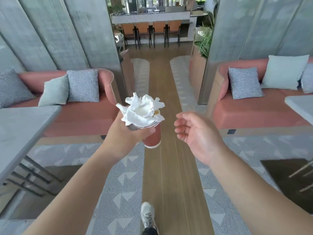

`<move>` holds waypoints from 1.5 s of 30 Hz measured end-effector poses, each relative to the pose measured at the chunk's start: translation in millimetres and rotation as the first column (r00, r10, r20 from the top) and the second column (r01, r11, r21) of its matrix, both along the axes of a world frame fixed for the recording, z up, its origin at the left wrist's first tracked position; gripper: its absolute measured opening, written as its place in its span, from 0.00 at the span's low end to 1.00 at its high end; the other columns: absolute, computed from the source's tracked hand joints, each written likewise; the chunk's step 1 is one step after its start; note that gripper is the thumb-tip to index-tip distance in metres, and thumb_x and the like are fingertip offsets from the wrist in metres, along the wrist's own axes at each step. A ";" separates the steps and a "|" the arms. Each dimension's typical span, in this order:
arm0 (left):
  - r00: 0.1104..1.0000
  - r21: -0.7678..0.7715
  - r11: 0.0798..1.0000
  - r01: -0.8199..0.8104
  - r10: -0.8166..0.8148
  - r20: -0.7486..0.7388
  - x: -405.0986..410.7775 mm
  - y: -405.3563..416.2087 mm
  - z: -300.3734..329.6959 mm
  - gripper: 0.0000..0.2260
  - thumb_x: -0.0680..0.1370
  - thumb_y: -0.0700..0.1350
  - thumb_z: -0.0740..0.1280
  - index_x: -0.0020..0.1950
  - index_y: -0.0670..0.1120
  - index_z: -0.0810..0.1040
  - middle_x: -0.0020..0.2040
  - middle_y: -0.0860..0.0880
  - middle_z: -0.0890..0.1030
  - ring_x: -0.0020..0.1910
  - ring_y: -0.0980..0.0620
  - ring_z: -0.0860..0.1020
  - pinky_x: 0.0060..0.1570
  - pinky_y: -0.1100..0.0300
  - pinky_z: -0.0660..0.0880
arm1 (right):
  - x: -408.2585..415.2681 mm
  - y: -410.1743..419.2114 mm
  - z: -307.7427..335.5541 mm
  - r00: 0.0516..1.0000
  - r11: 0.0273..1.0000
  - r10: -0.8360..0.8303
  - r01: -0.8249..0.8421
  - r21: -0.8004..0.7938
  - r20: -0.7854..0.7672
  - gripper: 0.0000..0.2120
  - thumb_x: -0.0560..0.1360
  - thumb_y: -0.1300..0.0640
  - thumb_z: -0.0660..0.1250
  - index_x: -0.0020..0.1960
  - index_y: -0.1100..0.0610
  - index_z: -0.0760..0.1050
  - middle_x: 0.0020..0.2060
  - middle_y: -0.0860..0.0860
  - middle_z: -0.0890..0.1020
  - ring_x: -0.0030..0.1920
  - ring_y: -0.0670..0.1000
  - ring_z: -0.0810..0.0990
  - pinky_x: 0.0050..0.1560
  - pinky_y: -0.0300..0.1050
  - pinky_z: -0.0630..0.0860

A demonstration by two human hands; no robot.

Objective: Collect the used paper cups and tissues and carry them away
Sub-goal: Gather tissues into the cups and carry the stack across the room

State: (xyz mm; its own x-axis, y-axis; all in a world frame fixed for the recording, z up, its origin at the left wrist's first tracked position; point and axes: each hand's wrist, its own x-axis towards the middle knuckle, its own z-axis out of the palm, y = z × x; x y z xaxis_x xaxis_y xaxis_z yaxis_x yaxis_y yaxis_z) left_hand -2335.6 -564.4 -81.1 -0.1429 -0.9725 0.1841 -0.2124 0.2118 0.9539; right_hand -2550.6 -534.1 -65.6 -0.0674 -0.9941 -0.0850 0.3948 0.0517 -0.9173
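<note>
Tissue-stuffed cups (152, 136) in left hand (125, 131)

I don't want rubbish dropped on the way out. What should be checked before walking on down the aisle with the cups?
1. Left hand grips the red paper cups: ok.
2. Tissues sit in the top cup: ok, though they bulge above the rim.
3. Right hand free to steady the load: ok, open and holding nothing.
4. Wooden aisle ahead unobstructed: ok.
5. Nothing left behind on the tables: cannot tell; only edges of the grey table show.
</note>
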 end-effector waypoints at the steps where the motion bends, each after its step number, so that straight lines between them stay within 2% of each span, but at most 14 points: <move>1: 1.000 0.004 1.000 0.010 -0.010 -0.012 0.9 -19.9 -3.4 0.31 0.62 0.52 0.81 0.63 0.58 0.76 0.55 0.58 0.86 0.53 0.59 0.85 0.48 0.58 0.81 | 0.7 -17.2 -3.0 1.000 1.000 -0.008 0.008 0.007 -0.012 0.09 0.77 0.60 0.62 0.43 0.57 0.80 0.33 0.51 0.81 0.32 0.48 0.77 0.34 0.40 0.73; 3: 1.000 -0.016 0.999 0.028 -0.028 -0.012 2.7 -63.4 -10.1 0.29 0.65 0.49 0.81 0.63 0.56 0.76 0.51 0.60 0.86 0.45 0.63 0.84 0.38 0.66 0.78 | 1.2 -56.8 -7.7 0.999 0.999 -0.036 0.036 0.015 -0.031 0.08 0.77 0.60 0.62 0.43 0.57 0.80 0.33 0.51 0.81 0.32 0.48 0.77 0.35 0.41 0.73; 5: 0.999 -0.023 0.998 0.050 -0.050 -0.011 6.4 -110.1 -15.9 0.28 0.66 0.47 0.81 0.64 0.55 0.76 0.50 0.60 0.86 0.44 0.63 0.84 0.35 0.68 0.77 | 2.2 -100.3 -10.1 0.996 0.998 -0.066 0.068 0.018 -0.060 0.08 0.76 0.60 0.63 0.43 0.57 0.80 0.33 0.51 0.81 0.32 0.48 0.78 0.35 0.41 0.73; 9: 0.996 -0.014 0.997 0.082 -0.082 -0.020 25.2 -213.2 -13.4 0.35 0.65 0.50 0.81 0.70 0.52 0.75 0.59 0.56 0.85 0.59 0.55 0.83 0.55 0.58 0.79 | 15.2 -195.4 1.1 0.988 0.994 -0.104 0.108 0.029 -0.117 0.07 0.67 0.55 0.66 0.42 0.56 0.80 0.33 0.51 0.81 0.32 0.49 0.77 0.35 0.41 0.73; 14: 0.996 -0.045 0.995 0.086 -0.087 -0.009 50.1 -323.1 8.5 0.30 0.67 0.43 0.82 0.66 0.54 0.76 0.55 0.62 0.85 0.54 0.63 0.83 0.49 0.70 0.78 | 43.6 -298.9 24.6 0.986 0.994 -0.111 0.110 -0.011 -0.128 0.07 0.66 0.54 0.66 0.41 0.56 0.80 0.33 0.52 0.81 0.32 0.50 0.77 0.34 0.41 0.73; 18: 0.997 -0.079 0.994 0.074 -0.072 0.017 59.8 -383.3 22.7 0.27 0.71 0.40 0.81 0.67 0.51 0.77 0.52 0.66 0.85 0.50 0.68 0.83 0.44 0.76 0.75 | 62.3 -357.8 32.7 0.993 0.997 -0.069 0.066 -0.039 -0.092 0.07 0.75 0.59 0.64 0.43 0.56 0.80 0.33 0.51 0.81 0.32 0.49 0.78 0.35 0.41 0.73; 24: 0.998 -0.046 0.998 0.053 -0.051 0.028 74.2 -454.2 13.4 0.29 0.70 0.38 0.81 0.68 0.50 0.76 0.54 0.62 0.86 0.53 0.63 0.83 0.51 0.68 0.78 | 74.7 -438.2 31.8 0.997 0.998 -0.034 0.031 -0.046 -0.066 0.08 0.77 0.61 0.61 0.43 0.56 0.79 0.34 0.51 0.80 0.33 0.49 0.77 0.36 0.41 0.73; 26: 1.000 -0.036 0.999 0.011 -0.010 0.009 74.6 -479.7 8.6 0.28 0.70 0.37 0.81 0.64 0.55 0.76 0.53 0.62 0.86 0.52 0.62 0.84 0.51 0.64 0.79 | 72.9 -467.2 25.2 0.999 0.999 -0.020 0.018 -0.039 -0.048 0.09 0.77 0.61 0.62 0.43 0.56 0.79 0.33 0.51 0.80 0.33 0.49 0.77 0.36 0.41 0.72; 28: 1.000 -0.041 0.999 -0.020 0.020 0.006 73.3 -506.1 4.8 0.27 0.68 0.40 0.83 0.61 0.58 0.77 0.52 0.61 0.86 0.51 0.61 0.84 0.49 0.67 0.79 | 69.5 -500.7 17.1 1.000 1.000 -0.013 0.012 -0.023 -0.022 0.08 0.77 0.61 0.62 0.42 0.56 0.79 0.33 0.51 0.80 0.32 0.49 0.77 0.36 0.41 0.72; 32: 0.998 -0.005 0.999 -0.050 0.051 0.024 69.3 -570.5 2.6 0.31 0.65 0.48 0.80 0.67 0.48 0.79 0.58 0.54 0.86 0.58 0.56 0.84 0.54 0.66 0.78 | 62.8 -583.3 0.7 0.999 1.000 0.006 -0.007 0.011 0.033 0.08 0.76 0.60 0.63 0.42 0.56 0.80 0.33 0.51 0.80 0.32 0.48 0.77 0.35 0.40 0.73; 35: 0.996 0.016 0.996 -0.084 0.084 0.040 61.9 -631.8 4.8 0.36 0.63 0.46 0.85 0.69 0.42 0.77 0.61 0.47 0.85 0.60 0.50 0.83 0.59 0.58 0.79 | 55.2 -652.1 -8.1 0.998 0.999 0.036 -0.037 0.021 0.054 0.08 0.76 0.60 0.63 0.43 0.57 0.80 0.34 0.51 0.80 0.32 0.49 0.77 0.35 0.40 0.73; 37: 0.992 0.017 0.994 -0.110 0.109 0.071 50.3 -674.2 8.7 0.38 0.62 0.46 0.85 0.69 0.42 0.76 0.61 0.46 0.85 0.61 0.49 0.83 0.58 0.59 0.79 | 45.2 -698.7 -5.4 0.997 0.998 0.053 -0.054 0.015 0.057 0.08 0.77 0.61 0.62 0.43 0.57 0.79 0.34 0.51 0.79 0.31 0.49 0.77 0.34 0.40 0.73; 42: 0.981 0.029 0.986 -0.161 0.157 0.116 10.5 -774.5 17.0 0.34 0.64 0.46 0.84 0.68 0.53 0.76 0.57 0.58 0.85 0.58 0.59 0.82 0.63 0.56 0.77 | 7.0 -802.9 13.7 0.997 0.996 0.075 -0.073 -0.052 0.034 0.07 0.73 0.59 0.64 0.40 0.55 0.81 0.33 0.51 0.80 0.31 0.48 0.77 0.33 0.39 0.73; 45: 0.983 -0.047 0.988 -0.144 0.148 0.105 -10.4 -826.6 21.0 0.31 0.67 0.44 0.84 0.67 0.50 0.77 0.52 0.61 0.86 0.50 0.66 0.83 0.49 0.71 0.78 | -13.0 -855.6 20.6 0.996 0.994 0.081 -0.078 -0.079 0.033 0.08 0.75 0.60 0.63 0.41 0.55 0.81 0.33 0.50 0.80 0.31 0.48 0.77 0.33 0.39 0.73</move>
State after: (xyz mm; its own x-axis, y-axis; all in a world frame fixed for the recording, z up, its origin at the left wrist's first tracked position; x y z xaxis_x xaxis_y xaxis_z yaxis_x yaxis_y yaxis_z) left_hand -2345.9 -1391.0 -60.1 -0.0209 -0.9767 0.2135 -0.3455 0.2074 0.9152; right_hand -2563.6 -1389.7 -45.0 0.0136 -0.9999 -0.0081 0.4254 0.0131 -0.9049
